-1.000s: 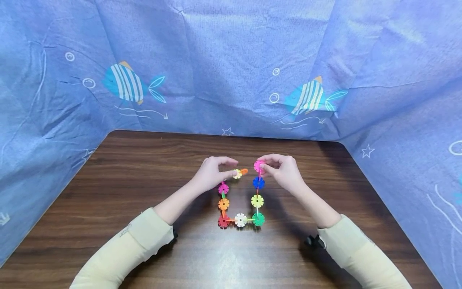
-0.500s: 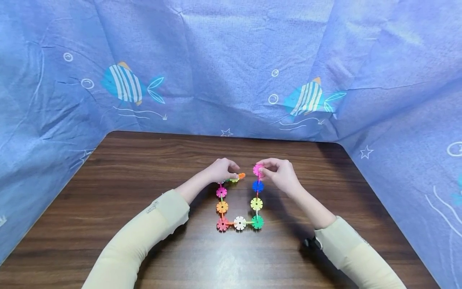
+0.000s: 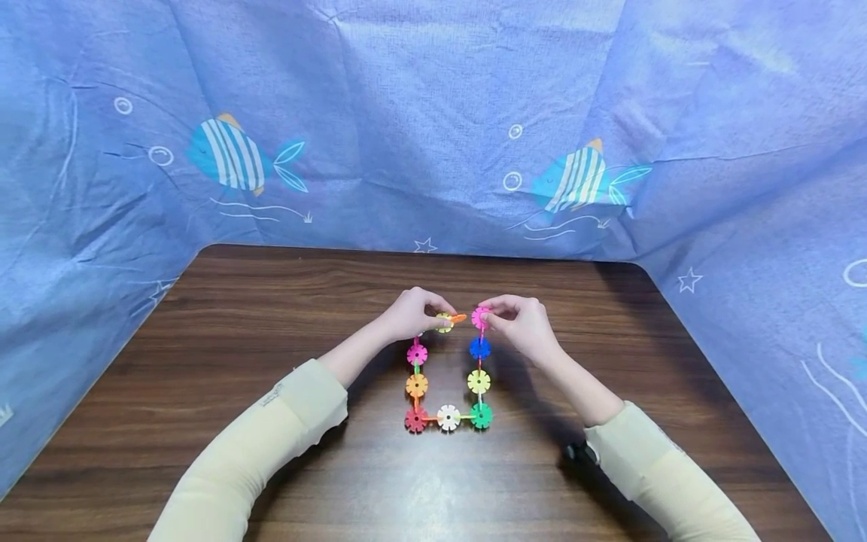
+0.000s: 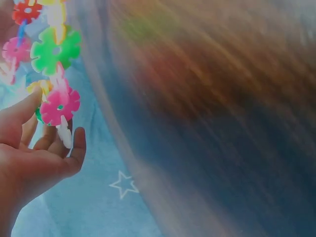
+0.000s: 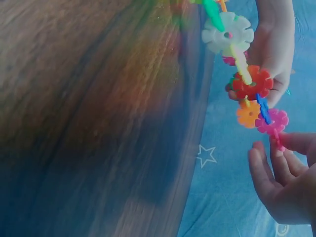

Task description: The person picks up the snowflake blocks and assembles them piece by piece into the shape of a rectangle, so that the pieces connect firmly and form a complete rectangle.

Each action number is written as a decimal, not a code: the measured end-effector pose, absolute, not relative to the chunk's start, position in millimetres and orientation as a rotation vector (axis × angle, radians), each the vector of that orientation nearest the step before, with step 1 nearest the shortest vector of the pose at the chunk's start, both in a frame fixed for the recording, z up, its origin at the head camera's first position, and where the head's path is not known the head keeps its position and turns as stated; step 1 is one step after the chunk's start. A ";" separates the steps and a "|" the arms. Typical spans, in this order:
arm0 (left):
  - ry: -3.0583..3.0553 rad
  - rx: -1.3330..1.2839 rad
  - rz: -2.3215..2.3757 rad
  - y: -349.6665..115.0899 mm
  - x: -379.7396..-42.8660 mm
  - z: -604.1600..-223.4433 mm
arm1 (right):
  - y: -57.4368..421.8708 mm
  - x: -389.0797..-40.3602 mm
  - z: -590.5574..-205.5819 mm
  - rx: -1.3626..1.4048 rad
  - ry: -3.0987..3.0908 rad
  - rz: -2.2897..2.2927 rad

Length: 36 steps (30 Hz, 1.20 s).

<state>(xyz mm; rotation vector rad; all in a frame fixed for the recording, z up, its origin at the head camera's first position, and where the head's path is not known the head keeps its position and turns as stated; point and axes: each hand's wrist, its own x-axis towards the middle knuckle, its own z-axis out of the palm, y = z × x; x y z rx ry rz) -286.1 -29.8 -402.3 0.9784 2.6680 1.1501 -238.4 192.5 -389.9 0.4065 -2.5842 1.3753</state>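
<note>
A chain of notched, flower-shaped plastic discs, linked edge to edge, forms a squarish loop over the table with a small gap at its far side. Left of that gap, my left hand pinches a yellow disc between thumb and fingers; an orange disc sticks out from it, seen nearly edge-on. Facing it across the gap is a pink disc, pinched by my right hand. In the right wrist view a pink piece sits between the right thumb and fingers. My left hand hides the loop's far left corner.
The loop's near side holds a red disc, a white disc and a green disc. Dark wood-grain table surrounds it. Blue cloth with fish prints hangs behind the table and at both sides.
My left wrist has turned and the forearm swung inward. The left hand has shifted its hold along the chain's end. The gap between orange and pink discs is narrower.
</note>
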 end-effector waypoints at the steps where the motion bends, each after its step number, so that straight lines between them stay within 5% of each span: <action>1: 2.669 0.982 1.167 -29.8 -284.7 -400.9 | 192.4 -238.7 -390.3 0.397 -2.586 1.368; 36: 2.813 1.171 1.304 -32.2 -253.7 -385.2 | 183.8 -227.9 -375.9 0.558 -2.574 1.214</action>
